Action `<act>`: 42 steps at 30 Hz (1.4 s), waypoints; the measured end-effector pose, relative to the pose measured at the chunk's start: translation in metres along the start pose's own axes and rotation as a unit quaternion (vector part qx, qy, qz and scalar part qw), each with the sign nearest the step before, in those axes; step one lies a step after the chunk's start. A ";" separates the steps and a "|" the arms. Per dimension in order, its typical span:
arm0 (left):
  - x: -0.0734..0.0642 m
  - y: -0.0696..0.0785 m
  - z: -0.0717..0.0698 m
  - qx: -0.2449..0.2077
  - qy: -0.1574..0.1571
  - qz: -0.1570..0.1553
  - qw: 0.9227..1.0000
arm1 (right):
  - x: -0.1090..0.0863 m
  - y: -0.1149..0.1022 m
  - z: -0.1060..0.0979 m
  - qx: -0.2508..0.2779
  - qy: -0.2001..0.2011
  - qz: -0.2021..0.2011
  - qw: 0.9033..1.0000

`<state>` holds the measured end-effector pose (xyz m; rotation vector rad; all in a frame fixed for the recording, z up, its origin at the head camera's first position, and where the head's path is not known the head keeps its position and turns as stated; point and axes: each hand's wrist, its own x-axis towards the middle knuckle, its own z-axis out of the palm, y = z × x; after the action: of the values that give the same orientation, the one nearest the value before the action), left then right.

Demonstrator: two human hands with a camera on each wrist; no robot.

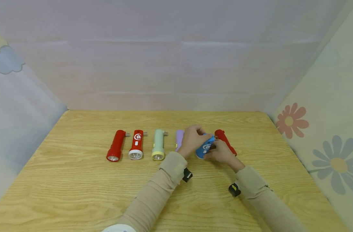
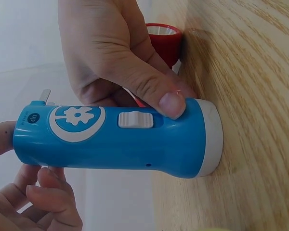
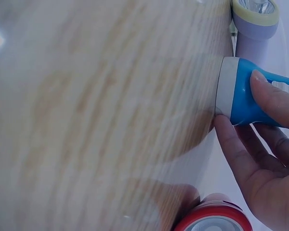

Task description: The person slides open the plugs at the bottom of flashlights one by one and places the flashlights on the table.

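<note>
A blue flashlight (image 1: pixel 206 147) with a white rim, white slide switch and flower emblem stands lamp end down on the wooden table, tilted slightly in the head view. Low on its body, my right hand (image 1: pixel 221 152) grips it, thumb beside the switch (image 2: pixel 136 119). My left hand (image 1: pixel 192 139) holds the upper end near the metal plug prongs (image 2: pixel 45 96), one finger on the end face and others curled at the side. Partly hidden behind the left hand lies a lavender flashlight (image 1: pixel 179 138); its yellow rim shows in the right wrist view. A red flashlight (image 1: pixel 225 141) lies right of the right hand.
To the left, a red flashlight (image 1: pixel 117 145), a red one with a white rim (image 1: pixel 136 143) and a pale green one (image 1: pixel 158 143) lie in a row, lamps toward me. Flower-patterned fabric (image 1: pixel 333 129) hangs along the right side; pale fabric (image 1: pixel 170 64) closes off the back.
</note>
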<state>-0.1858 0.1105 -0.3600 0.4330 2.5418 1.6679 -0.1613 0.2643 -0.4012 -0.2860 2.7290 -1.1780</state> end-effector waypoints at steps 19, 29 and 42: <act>-0.001 -0.003 0.000 -0.002 0.006 0.027 1.000 | 0.000 0.000 0.000 -0.001 -0.001 -0.003 1.000; -0.004 -0.011 -0.003 -0.039 -0.014 0.060 0.997 | 0.000 0.001 0.000 0.006 -0.003 0.003 1.000; -0.001 -0.018 -0.010 -0.061 -0.053 0.034 0.996 | 0.000 0.002 0.001 0.004 -0.002 -0.008 1.000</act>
<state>-0.1909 0.0950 -0.3728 0.5873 2.3608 1.7618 -0.1615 0.2655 -0.4033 -0.3080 2.7225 -1.1916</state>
